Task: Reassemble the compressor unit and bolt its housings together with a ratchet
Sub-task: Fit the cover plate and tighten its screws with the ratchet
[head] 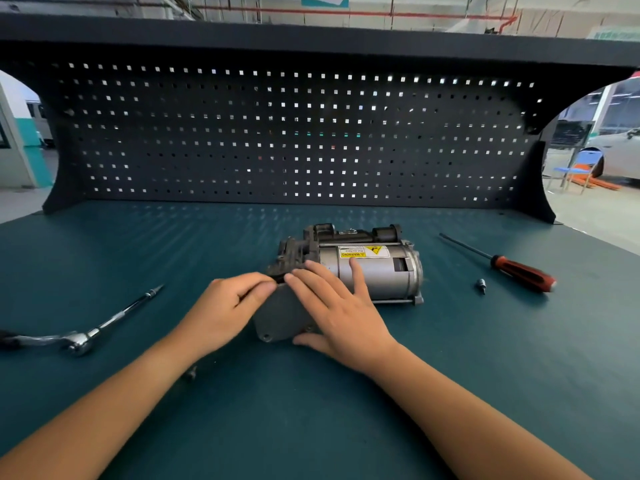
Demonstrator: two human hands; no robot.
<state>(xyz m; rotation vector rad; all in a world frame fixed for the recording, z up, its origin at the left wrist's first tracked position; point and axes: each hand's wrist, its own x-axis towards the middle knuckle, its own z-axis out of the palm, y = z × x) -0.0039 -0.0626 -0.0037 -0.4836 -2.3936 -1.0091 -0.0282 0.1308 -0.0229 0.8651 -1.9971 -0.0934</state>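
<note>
A person stands at a dark green desk [519,341], and both bare arms reach in from the bottom of the frame. In the middle of the frame the compressor [381,275] lies on its side on the desk. It has a round silver body with a yellow and white warning sticker [363,251] on top. Its left end is dark and bumpy. A flat grey housing [277,317] sits against that left end, with a bolt hole at its lower corner.

The left hand [228,306] is at the top left edge of the grey housing. Its grip is pressed together, with curled fingers and thumb pinching that edge, though this spot is a bit blurry. The right hand [339,306] lies flat. Its grip is spread, with straight fingers resting on the grey housing and the silver body. Its thumb touches the housing's lower edge.

The ratchet [86,339] lies on the desk at the left of the frame, well apart from both hands. Its long bar points up and to the right. At the right of the frame lies a screwdriver [519,270] with a red and black handle. A small silver bit [481,285] lies just beside it. A tiny dark piece [191,373] sits by the left forearm, too blurry to tell what it is. A black board with little square holes [294,133] stands behind the desk.
</note>
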